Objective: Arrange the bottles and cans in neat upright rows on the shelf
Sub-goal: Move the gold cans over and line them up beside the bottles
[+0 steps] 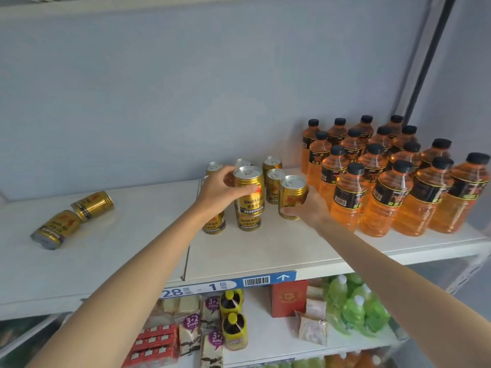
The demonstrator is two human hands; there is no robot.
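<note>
Gold cans (249,193) w/ black label bands, orange bottles (385,200) w/ black caps & labels, white shelf (127,248), blue-white edge tag (231,284).

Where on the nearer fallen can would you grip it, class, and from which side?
Grip the nearer fallen can around the middle of its round body, from above. It lies on its side on the shelf, ends facing front-left and back-right. The other fallen can touches its far end, so the ends are awkward.
</note>
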